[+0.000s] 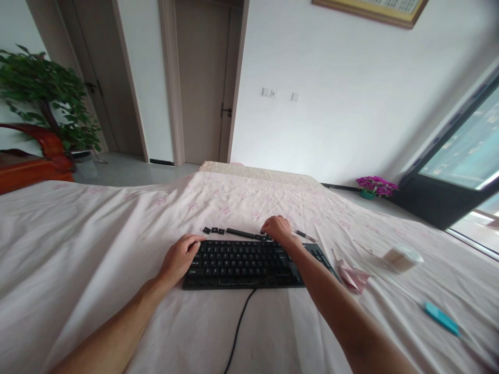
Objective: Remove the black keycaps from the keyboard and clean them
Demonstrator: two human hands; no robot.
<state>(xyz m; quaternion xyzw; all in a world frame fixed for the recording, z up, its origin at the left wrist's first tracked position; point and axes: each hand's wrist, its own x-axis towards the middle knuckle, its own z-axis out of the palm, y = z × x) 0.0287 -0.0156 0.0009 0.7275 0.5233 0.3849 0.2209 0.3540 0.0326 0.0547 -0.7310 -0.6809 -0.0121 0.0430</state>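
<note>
A black keyboard point(234, 264) lies on the bed, with bare gaps along its near row where keys are off. My left hand point(180, 257) grips its far left corner, the fingers at the edge. Beyond the far edge lie several loose black keycaps point(214, 230) and a long space bar key point(240, 233). My right hand point(277, 228) reaches across the keyboard to the right end of this row. Its fingers are pinched together at a small black keycap point(262, 231), mostly hidden by the hand. Beside that hand lies a thin dark-handled tool point(306, 236).
Right of the keyboard are a pink cloth point(354, 277), a clear tub of cotton swabs point(403, 258) and a turquoise object point(442, 318). The black cable point(240, 322) runs toward me over the wrinkled floral sheet point(156, 322).
</note>
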